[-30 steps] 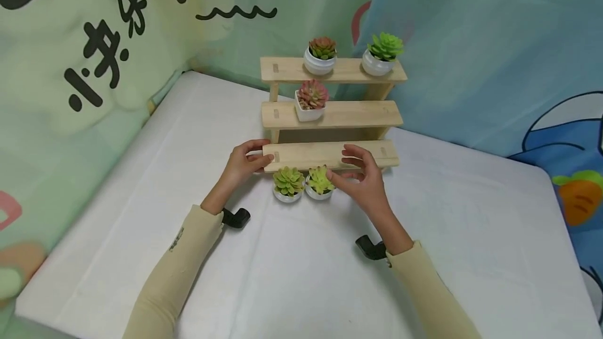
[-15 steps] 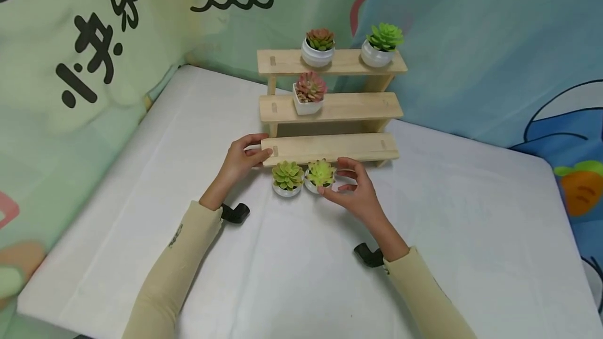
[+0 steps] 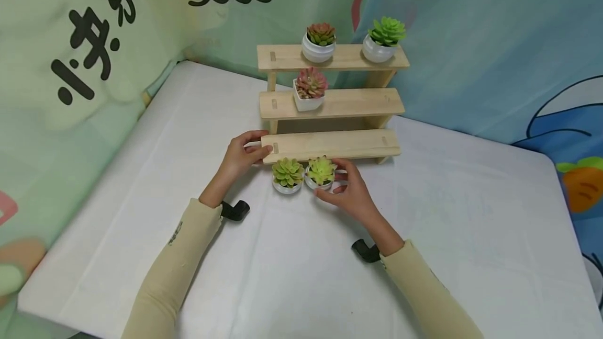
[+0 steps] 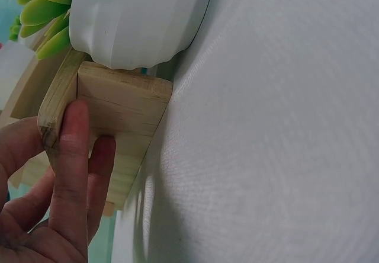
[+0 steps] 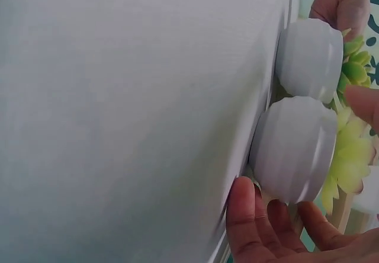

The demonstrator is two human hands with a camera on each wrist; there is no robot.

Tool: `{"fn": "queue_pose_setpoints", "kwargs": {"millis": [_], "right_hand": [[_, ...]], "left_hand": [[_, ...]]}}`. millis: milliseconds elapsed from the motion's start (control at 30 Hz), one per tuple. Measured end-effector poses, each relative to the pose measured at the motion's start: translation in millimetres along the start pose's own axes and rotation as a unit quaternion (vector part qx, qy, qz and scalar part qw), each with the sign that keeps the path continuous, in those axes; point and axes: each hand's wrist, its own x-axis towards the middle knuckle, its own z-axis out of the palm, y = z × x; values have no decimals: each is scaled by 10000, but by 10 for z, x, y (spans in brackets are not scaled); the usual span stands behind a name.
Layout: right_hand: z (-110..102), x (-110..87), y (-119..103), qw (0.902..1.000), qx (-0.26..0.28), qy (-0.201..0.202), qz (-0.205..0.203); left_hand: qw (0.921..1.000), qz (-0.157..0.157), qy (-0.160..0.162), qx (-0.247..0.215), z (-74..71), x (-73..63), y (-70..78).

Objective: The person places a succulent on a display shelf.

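My left hand (image 3: pixel 239 157) grips the left end of the lowest board of a three-tier wooden plant stand (image 3: pixel 332 144), thumb on top. In the left wrist view its fingers reach under the board (image 4: pixel 59 97). My right hand (image 3: pixel 352 192) is at the right side of a potted yellow-green succulent (image 3: pixel 321 170), thumb in front and fingers curving beside the white pot (image 5: pixel 296 147). In the right wrist view the thumb (image 5: pixel 364 104) stands apart from the pot. A second green succulent (image 3: pixel 288 172) in a white pot sits close to its left, before the stand.
On the top tier stand a reddish-green succulent (image 3: pixel 319 43) and a bright green one (image 3: pixel 383 40), both in round white pots. A pink succulent (image 3: pixel 310 89) in a square pot is on the middle tier. White cloth covers the table (image 3: pixel 282 271); printed curtains (image 3: pixel 461 41) hang behind.
My right hand has come down and left from over the lowest board to the right succulent's pot. My left hand keeps its hold on the board. The head view has tilted slightly downward.
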Motion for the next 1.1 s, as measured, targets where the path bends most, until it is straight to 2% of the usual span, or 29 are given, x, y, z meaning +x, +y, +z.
{"fn": "queue_pose_setpoints", "kwargs": {"millis": [533, 1100], "right_hand": [[10, 54, 25, 9982, -579, -84, -139], [-6, 31, 49, 9982, -564, -155, -159]], "left_hand": [[10000, -1, -10, -1, 2, 7, 28], [9999, -118, 27, -5, -2, -17, 11]]}}
